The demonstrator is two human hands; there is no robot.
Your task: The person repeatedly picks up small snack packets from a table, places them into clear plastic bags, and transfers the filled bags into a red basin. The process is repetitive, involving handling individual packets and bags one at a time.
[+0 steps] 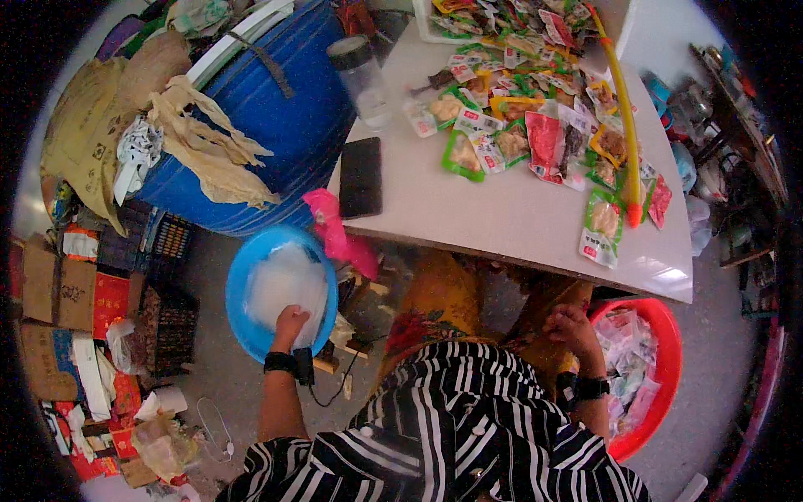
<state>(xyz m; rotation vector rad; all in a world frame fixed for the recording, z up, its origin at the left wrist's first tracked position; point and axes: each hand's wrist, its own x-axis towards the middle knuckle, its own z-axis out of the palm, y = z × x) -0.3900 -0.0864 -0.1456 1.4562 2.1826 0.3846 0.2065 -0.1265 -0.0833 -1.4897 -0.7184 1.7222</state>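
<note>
Blue basin (237, 293) at the left hand (291, 325), red tub (674, 368) at the right hand (570, 325)!

Rested the left hand inside the basin's near rim, with fingers bent over the clear plastic (288, 276), touching the pile; could not tell whether any was gripped. Held the right hand curled narrow over the lap, just beside the tub, with nothing visible between the fingers. Had both containers low and flanking, probably for easy reach. Had wrapped packets (629, 339) heaped right of the right hand, likely penned in by the tub's wall. Had food packets (602, 219) strewn on the table (452, 213) ahead, beside a yellow tube (625, 117). Had a phone (361, 177) flat beyond the left hand, apart from the packets, presumably for access.
</note>
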